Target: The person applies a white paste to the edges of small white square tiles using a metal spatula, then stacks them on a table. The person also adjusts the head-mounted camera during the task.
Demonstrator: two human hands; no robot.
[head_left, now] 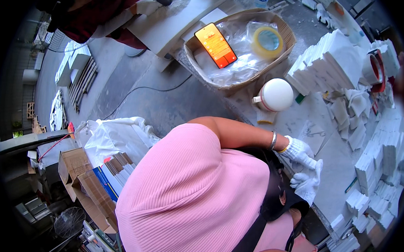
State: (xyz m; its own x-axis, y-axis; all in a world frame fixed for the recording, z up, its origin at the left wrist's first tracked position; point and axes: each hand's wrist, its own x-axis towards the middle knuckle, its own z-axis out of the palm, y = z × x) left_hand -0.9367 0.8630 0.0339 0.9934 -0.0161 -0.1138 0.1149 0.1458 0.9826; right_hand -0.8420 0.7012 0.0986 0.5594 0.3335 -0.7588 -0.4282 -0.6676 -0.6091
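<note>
My left hand (298, 152), in a white knit glove with a silver bracelet at the wrist, reaches over the edge of the worktable. My right hand (306, 181), gloved in white too, is right beside it, and the fingers of both meet. They look curled and pressed together; whatever lies between them, if anything, is too small or hidden to name. Under and beyond the hands lie flat pale slabs (331, 165) on the dusty tabletop. Nearest to my left arm stands a white lidded mug (277, 95) with its handle turned left.
A cardboard box (253, 81) holds clear plastic, a tape roll (267, 41) and a lit phone (216, 45). White tile stacks (326, 64) and loose pieces (346, 114) crowd the right side. Another person's gloved hand (148, 5) works at the top left. Cartons (89, 184) stand behind me.
</note>
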